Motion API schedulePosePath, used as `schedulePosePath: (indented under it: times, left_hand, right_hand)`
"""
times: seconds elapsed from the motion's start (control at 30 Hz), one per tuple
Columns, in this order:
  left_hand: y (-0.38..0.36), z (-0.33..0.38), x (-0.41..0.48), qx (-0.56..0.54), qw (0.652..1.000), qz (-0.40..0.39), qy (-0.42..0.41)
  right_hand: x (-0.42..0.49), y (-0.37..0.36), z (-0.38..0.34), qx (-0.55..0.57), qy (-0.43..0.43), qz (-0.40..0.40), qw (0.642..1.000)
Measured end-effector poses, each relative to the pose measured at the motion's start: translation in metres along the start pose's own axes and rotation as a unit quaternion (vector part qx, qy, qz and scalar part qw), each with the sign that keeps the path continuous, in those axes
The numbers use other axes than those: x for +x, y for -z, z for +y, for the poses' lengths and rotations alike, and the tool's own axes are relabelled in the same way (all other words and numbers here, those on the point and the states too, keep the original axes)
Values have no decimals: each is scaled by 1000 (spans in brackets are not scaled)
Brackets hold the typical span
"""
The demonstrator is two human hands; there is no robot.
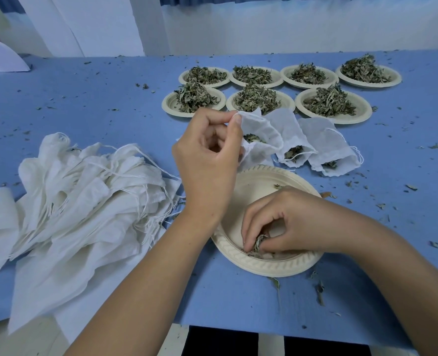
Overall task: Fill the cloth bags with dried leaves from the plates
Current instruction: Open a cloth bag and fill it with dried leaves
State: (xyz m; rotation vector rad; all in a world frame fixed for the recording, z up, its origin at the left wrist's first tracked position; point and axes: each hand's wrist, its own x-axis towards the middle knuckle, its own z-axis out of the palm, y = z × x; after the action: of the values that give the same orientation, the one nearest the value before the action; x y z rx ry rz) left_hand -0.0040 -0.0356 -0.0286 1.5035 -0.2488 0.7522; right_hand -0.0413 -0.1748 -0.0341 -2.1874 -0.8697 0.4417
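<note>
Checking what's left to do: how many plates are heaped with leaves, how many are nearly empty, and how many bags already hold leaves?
Heaped plates: 7
Nearly empty plate: 1
Bags with leaves: 3
Total: 11

The table [89, 98] was mid-blue, speckled all over with dark green crumbs [411, 187]. The near plate [254, 186] was cream with a ribbed rim, and the seven far plates [170, 104] were the same cream. Their leaves [257, 97] were dull grey-green with paler flecks. The bags [325, 142] at right and the pile [71, 201] at left were white. The far wall [264, 29] was white, edged blue on top.
</note>
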Motion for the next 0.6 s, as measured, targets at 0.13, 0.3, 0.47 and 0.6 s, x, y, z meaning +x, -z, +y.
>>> schedulePosePath:
  times: [0.13, 0.3, 0.47, 0.6]
  left_hand:
    - [0, -2, 0, -4, 1000, -8, -2]
    - [-1, -5, 0, -12, 999, -40, 11]
    - [-3, -7, -2, -3, 992, -121, 22]
    - [-5, -6, -6, 1, 985, -170, 11]
  right_hand:
    - [-1, 0, 1, 1, 4, 11, 1000]
    - [-7, 11, -3, 191, 88, 122, 970]
    - [-7, 19, 0, 298, 186, 376, 857]
    - [-3, 15, 4, 183, 130, 508, 831]
